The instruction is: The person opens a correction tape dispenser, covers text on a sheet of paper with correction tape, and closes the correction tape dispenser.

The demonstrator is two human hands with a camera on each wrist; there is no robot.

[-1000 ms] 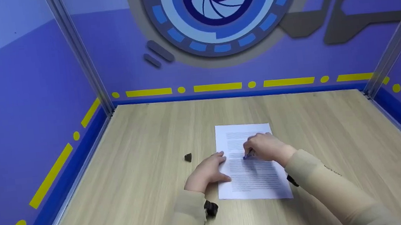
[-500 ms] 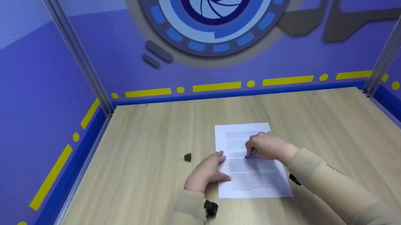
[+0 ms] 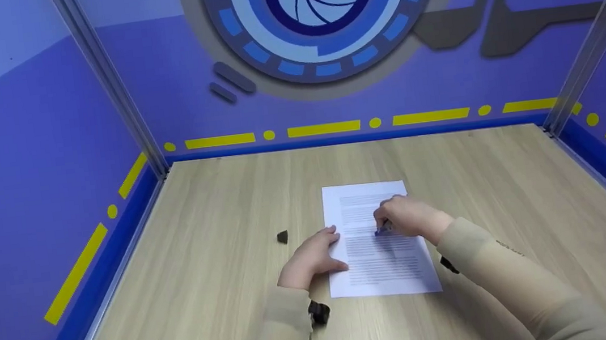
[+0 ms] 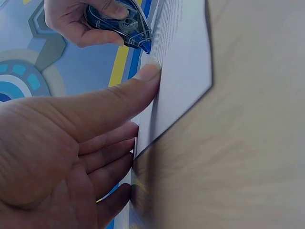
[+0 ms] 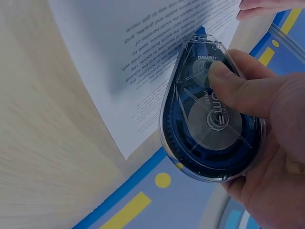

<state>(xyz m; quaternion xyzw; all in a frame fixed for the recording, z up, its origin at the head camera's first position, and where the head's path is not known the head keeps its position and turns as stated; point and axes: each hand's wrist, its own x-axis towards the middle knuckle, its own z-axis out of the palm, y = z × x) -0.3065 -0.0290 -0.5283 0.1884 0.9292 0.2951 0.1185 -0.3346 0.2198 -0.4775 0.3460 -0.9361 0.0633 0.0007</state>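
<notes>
A printed sheet of paper [image 3: 373, 284] lies on the table, covered in lines of text. My right hand [image 3: 409, 215] grips a correction tape dispenser [image 5: 212, 119] with a clear case and dark blue inside, thumb on one face and fingers behind. Its blue tip [image 5: 201, 31] is right at the printed lines, around the middle of the sheet. My left hand [image 3: 313, 255] rests at the sheet's left edge with fingers spread, thumb [image 4: 147, 71] on the paper and the other fingers along its edge.
A small dark piece [image 3: 283, 237], shaped like a wedge, sits on the wooden table [image 3: 222, 259] left of the paper. Blue walls with yellow marks [image 3: 324, 129] border the table at the back and sides.
My right hand has slid the correction tape slightly to the right along the text. The left hand keeps its place on the paper. The head view has tilted a little.
</notes>
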